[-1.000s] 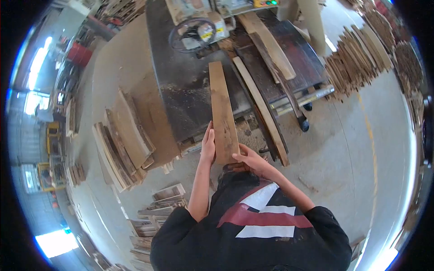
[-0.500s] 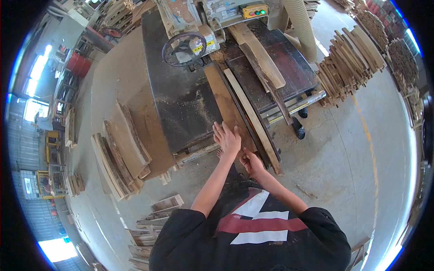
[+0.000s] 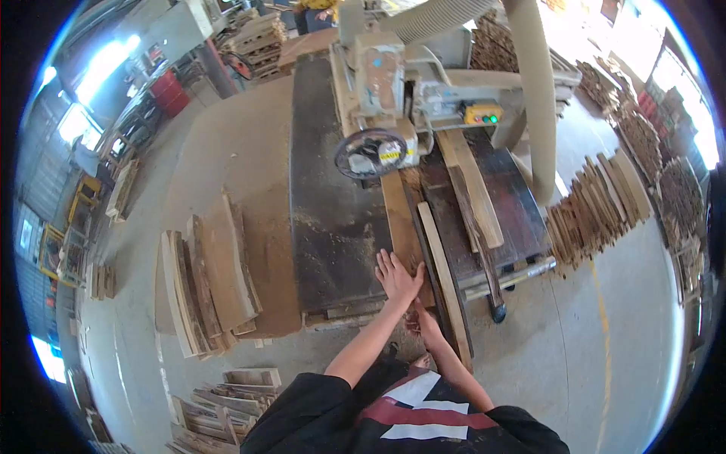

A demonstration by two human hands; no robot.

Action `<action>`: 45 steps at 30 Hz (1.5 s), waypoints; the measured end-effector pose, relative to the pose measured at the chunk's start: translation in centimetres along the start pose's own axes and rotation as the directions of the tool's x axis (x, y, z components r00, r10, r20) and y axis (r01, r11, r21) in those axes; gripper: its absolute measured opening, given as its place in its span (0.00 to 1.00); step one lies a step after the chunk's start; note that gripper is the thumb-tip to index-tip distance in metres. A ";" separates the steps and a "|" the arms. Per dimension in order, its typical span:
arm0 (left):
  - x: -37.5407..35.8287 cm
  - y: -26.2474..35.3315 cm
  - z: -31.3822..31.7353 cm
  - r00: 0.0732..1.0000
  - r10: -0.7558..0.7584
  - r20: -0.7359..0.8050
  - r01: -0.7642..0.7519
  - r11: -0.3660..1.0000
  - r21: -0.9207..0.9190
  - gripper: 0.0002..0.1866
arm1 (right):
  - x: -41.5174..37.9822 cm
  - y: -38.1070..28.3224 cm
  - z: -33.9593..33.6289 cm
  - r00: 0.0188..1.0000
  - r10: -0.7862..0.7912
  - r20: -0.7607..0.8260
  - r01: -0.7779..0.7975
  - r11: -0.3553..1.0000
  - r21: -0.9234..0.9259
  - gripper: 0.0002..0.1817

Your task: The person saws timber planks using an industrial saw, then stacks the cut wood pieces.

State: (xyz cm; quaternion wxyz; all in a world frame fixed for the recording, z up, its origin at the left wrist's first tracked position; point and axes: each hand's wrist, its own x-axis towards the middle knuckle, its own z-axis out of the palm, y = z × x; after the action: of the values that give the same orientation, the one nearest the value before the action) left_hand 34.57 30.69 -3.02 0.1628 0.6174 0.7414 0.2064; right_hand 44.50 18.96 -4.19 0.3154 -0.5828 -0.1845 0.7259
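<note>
My left hand (image 3: 398, 281) lies palm down with spread fingers on a brown board (image 3: 401, 223), close to the machine table's front edge. My right hand (image 3: 422, 321) is just below and to the right, at the board's near end; its fingers are partly hidden, and its grip does not show clearly. The board runs along a dark fence toward the saw machine (image 3: 380, 83), under its black handwheel (image 3: 370, 153). Right of the fence lies a narrow pale strip (image 3: 441, 268).
Two long boards, one pale (image 3: 480, 197) and one with bark (image 3: 475, 227), lie on the table's right side. Stacked boards (image 3: 181, 291) stand on the left, with more stacked wood (image 3: 597, 200) at right. A hose (image 3: 535, 98) hangs at upper right. A person (image 3: 314, 15) is behind.
The view has tilted up, showing more of the machine and the background person. My left hand is still flat on the board; my right hand has come closer beneath it.
</note>
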 end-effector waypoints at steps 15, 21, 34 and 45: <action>2.0 -0.3 0.2 0.997 0.039 -0.064 -0.041 0.999 -0.035 0.52 | 3.5 -1.2 0.7 0.996 0.080 -0.041 -0.080 0.997 0.004 0.33; 2.7 -0.1 -0.3 1.000 0.017 0.013 -0.017 1.000 -0.022 0.53 | 3.9 -0.4 0.8 0.999 -0.039 0.012 0.036 0.979 0.199 0.29; 17.1 1.8 -3.9 0.980 -0.098 -0.174 0.038 0.947 -0.319 0.37 | 13.4 -11.5 7.2 0.948 -0.226 -0.226 0.212 0.974 -0.081 0.28; 16.7 -17.9 -20.8 0.834 0.067 -0.548 -0.298 0.891 -0.344 0.20 | 22.0 -19.8 9.2 0.977 -0.067 -0.203 0.082 0.994 0.069 0.25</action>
State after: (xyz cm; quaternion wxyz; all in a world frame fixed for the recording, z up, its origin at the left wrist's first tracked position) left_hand 5.94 42.20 6.07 0.0620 0.5582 0.6322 0.5337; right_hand 37.75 49.21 -5.28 0.3817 -0.6329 -0.1455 0.6577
